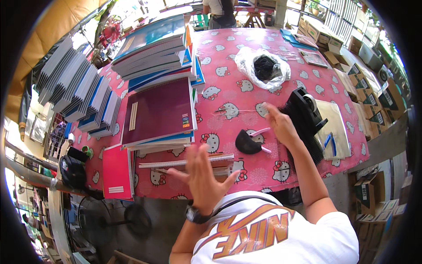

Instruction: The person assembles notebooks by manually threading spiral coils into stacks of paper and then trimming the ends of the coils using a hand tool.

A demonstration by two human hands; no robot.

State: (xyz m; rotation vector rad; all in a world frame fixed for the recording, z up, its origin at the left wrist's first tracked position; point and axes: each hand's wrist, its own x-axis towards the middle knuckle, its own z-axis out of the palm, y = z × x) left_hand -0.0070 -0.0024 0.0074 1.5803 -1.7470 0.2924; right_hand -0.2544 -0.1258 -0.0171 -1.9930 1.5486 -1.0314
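Note:
My left hand (203,181), with a dark watch on its wrist, is raised over the table's near edge, fingers spread and holding nothing. Below it lie long thin white strips (187,163). My right hand (282,126) is over the middle of the table, thumb and fingers drawn together; anything between them is too small to make out. Just left of it, pink-handled scissors (262,131) are partly hidden by a black half-round piece (247,142). To its right stands a black tape dispenser (306,108) beside black plastic coils (303,143).
Stacked spiral notebooks (160,108) fill the left, beside a red notebook (118,172) and more notebook piles (77,83). A white plastic bag (281,72) holds black material. Blue-handled pliers (330,145) lie on a cream envelope (336,114). Cardboard boxes (365,94) line the right.

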